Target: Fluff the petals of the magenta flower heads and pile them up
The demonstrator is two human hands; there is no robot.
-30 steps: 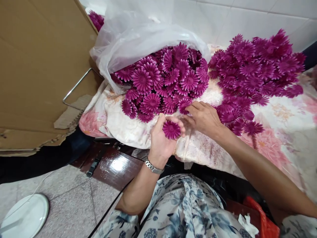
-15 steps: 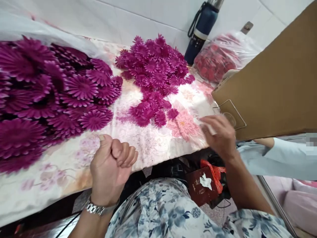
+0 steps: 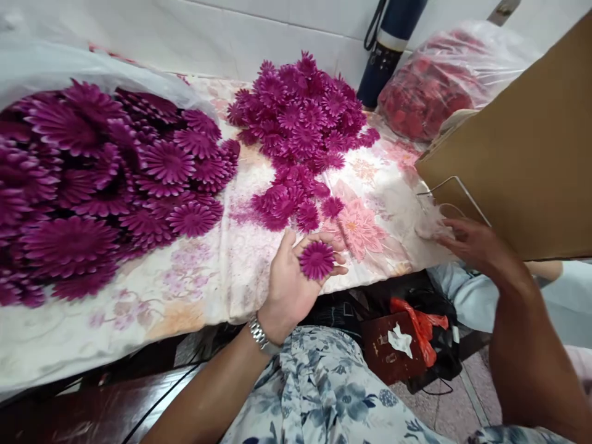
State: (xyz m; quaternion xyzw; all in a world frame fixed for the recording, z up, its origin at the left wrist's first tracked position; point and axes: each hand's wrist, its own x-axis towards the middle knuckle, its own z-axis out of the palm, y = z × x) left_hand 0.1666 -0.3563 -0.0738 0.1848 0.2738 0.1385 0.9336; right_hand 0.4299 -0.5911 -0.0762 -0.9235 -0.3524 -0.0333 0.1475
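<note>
Left hand [image 3: 296,277] is palm up at the near edge of the desk [image 3: 194,271], fingers loosely cupped around one purple flower [image 3: 317,260], so that is the single piece in play as I see it. Right hand [image 3: 472,243] is well off to the side, fingertips at the desk's corner on a scrap of clear film [image 3: 432,225], just under the wire loop [image 3: 456,185] on the cardboard sheet [image 3: 522,154]; I cannot tell whether it grips anything there.

As for progress, I judge this to be somewhere in the middle. The clear bag [image 3: 92,68] on the left is packed with a big heap of purple flowers [image 3: 102,185], spilling onto the cloth. The loose pile [image 3: 300,117] in the middle of the desk is already sizeable, with a small cluster [image 3: 287,200] trailing toward my left hand. Plenty lies on both sides, then.

Counting now: one flower in hand; two purple masses, one bagged and one loose, each with far too many blooms overlapping for me to number; the small cluster is several, not cleanly separable. There is one bag of red flowers [image 3: 435,86] at the back right and one dark blue bottle [image 3: 393,49] beside it against the tiled wall. Add one cardboard sheet and one wire loop. Below the desk edge sit one reddish box [image 3: 388,345] and someone else's pale blue sleeve [image 3: 462,290]
</note>
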